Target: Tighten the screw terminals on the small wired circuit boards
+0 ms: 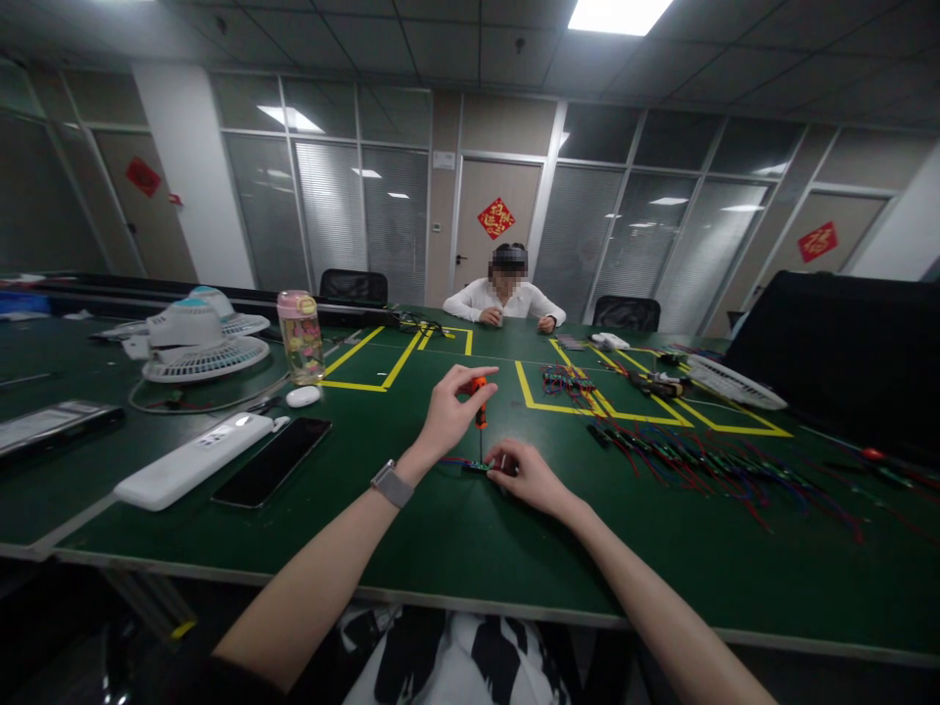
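Operating remotely, I have the left hand (471, 385) partly closed around an upright orange-and-black screwdriver (481, 416), its slim shaft reaching the narrow circuit board (476, 467) below. The right hand (527, 476), fingers curled, pinches the board, probably steadying it; thin wires (451, 460) lie left of that hand on the smooth tabletop (455, 548).

招财进宝, 福 on red diamonds (496, 218)

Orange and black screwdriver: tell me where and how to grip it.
I'd grip the thick handle of the orange and black screwdriver, from above and the left: it stands upright, thin shaft down, with the right hand low at its right.
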`<act>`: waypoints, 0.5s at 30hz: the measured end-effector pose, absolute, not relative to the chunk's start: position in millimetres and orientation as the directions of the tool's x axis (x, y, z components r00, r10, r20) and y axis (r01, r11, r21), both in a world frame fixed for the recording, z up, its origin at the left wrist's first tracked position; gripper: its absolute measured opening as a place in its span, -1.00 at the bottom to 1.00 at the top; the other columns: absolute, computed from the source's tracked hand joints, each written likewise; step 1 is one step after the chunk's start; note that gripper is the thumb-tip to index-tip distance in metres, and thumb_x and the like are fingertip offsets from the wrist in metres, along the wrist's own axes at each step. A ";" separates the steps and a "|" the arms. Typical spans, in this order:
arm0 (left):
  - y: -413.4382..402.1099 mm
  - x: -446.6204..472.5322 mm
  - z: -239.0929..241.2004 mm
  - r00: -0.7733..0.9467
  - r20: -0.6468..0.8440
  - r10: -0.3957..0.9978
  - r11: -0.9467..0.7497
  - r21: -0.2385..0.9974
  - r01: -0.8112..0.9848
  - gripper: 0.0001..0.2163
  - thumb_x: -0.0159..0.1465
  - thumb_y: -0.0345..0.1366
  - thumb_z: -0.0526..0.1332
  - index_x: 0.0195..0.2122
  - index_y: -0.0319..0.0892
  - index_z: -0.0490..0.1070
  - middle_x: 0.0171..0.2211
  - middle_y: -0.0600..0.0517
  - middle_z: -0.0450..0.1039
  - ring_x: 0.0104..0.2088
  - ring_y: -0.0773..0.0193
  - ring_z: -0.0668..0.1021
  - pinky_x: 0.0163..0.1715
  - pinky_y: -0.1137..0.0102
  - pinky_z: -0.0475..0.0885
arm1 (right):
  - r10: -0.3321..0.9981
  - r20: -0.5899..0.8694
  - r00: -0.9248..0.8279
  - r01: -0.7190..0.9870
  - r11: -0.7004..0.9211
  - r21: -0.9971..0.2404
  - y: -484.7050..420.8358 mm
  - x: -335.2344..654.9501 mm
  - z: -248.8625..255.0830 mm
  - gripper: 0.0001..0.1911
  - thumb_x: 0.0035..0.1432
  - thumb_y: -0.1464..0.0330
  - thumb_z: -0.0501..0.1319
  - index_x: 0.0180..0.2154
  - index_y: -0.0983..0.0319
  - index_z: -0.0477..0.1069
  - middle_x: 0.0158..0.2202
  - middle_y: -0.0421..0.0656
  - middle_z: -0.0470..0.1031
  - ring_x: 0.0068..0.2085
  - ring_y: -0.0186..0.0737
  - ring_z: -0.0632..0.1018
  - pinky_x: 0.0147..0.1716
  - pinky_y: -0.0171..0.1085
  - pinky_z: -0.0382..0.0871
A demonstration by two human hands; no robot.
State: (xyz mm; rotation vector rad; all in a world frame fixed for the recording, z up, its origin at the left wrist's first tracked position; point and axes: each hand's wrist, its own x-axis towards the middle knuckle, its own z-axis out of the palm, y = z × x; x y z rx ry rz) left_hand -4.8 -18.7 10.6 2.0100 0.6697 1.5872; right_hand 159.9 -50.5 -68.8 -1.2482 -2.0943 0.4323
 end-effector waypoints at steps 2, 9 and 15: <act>-19.4 -4.6 11.2 0.176 0.746 0.642 -0.766 0.635 0.101 -0.79 0.15 -0.23 0.23 -0.21 -0.15 0.49 -0.34 0.03 0.33 -0.32 0.35 0.42 -0.30 0.46 0.34 | 0.871 0.363 -0.331 0.656 0.489 -0.575 -50.6 159.8 -68.2 -0.86 -0.02 0.48 0.21 -0.32 0.26 0.43 -0.44 -0.22 0.37 -0.47 -0.38 0.37 -0.46 -0.39 0.24; -19.2 -2.6 12.2 0.288 0.661 0.693 -0.666 0.740 -0.094 -0.70 0.22 -0.30 0.13 -0.01 -0.18 0.36 -0.26 -0.01 0.43 -0.29 0.34 0.48 -0.23 0.41 0.38 | 0.869 0.371 -0.326 0.653 0.491 -0.576 -51.4 158.9 -67.6 -0.87 -0.04 0.50 0.23 -0.34 0.28 0.43 -0.46 -0.23 0.36 -0.48 -0.38 0.36 -0.46 -0.39 0.24; -17.9 -1.9 9.3 0.240 0.685 0.688 -0.696 0.717 -0.049 -0.77 0.18 -0.24 0.18 -0.16 -0.17 0.47 -0.19 -0.05 0.39 -0.22 0.29 0.47 -0.23 0.43 0.39 | 0.870 0.368 -0.327 0.654 0.490 -0.577 -51.5 159.1 -67.4 -0.87 -0.03 0.50 0.22 -0.34 0.27 0.43 -0.46 -0.23 0.36 -0.48 -0.38 0.36 -0.46 -0.39 0.24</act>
